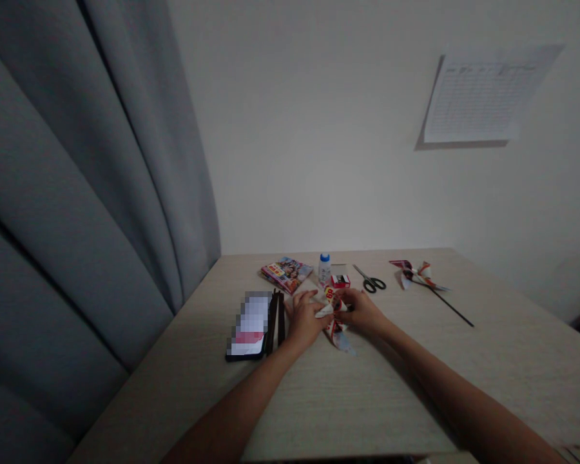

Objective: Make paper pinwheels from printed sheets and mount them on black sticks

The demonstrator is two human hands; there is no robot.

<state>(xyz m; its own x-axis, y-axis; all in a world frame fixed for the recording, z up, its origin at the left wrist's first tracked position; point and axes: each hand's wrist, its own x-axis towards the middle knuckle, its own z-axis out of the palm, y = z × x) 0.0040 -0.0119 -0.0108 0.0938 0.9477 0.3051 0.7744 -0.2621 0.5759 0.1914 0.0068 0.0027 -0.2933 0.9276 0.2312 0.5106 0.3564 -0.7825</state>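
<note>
Near the middle of the table, a folded paper pinwheel printed in white, red and yellow lies between my two hands. From its left side, my left hand presses and grips the paper with thumb and fingers. My right hand has its fingers closed on the pinwheel's right edge, near its centre. The fingers partly hide the folds. Just beyond the paper stand a small red box and a clear bottle with a blue cap.
Scissors with black handles lie behind my right hand. Another pinwheel on a dark stick rests at the right. Colourful leaflets are at the back left. A phone and dark strips lie left of my left hand. A curtain hangs leftward.
</note>
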